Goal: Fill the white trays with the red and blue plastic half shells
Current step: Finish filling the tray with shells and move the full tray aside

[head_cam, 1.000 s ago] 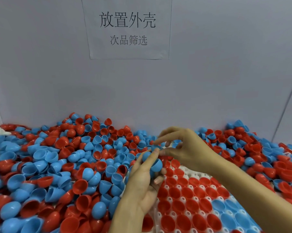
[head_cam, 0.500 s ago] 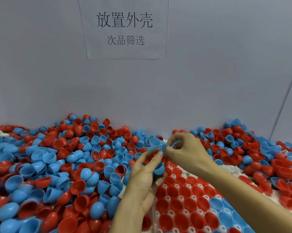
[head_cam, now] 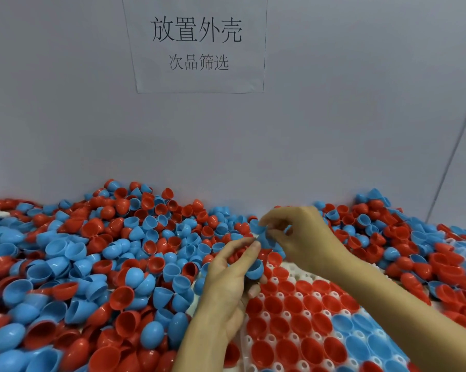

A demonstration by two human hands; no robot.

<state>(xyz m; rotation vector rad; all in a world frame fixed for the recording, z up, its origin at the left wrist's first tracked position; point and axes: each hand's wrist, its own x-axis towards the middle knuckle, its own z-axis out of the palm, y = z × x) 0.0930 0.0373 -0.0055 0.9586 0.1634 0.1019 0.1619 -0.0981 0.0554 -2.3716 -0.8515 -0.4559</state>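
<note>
at centre frame, the right hand (head_cam: 301, 237) fingers pinch a blue half shell (head_cam: 261, 233) above the white tray (head_cam: 288, 342); the left hand (head_cam: 226, 285) fingers curl round another blue shell (head_cam: 254, 269). loose red and blue shells (head_cam: 92, 264) heap at left.

1. A heap of half shells (head_cam: 97, 264) is spread across the whole lower half of the frame, piled against the wall (head_cam: 333, 116) behind.
2. A tray (head_cam: 301, 318) is seen at lower right, with shells seated in its pockets.
3. Both hands, left (head_cam: 231, 285) and right (head_cam: 301, 234), are held over the tray's upper left corner.
4. A paper sign (head_cam: 197, 44) is fixed to the wall at top centre.
</note>
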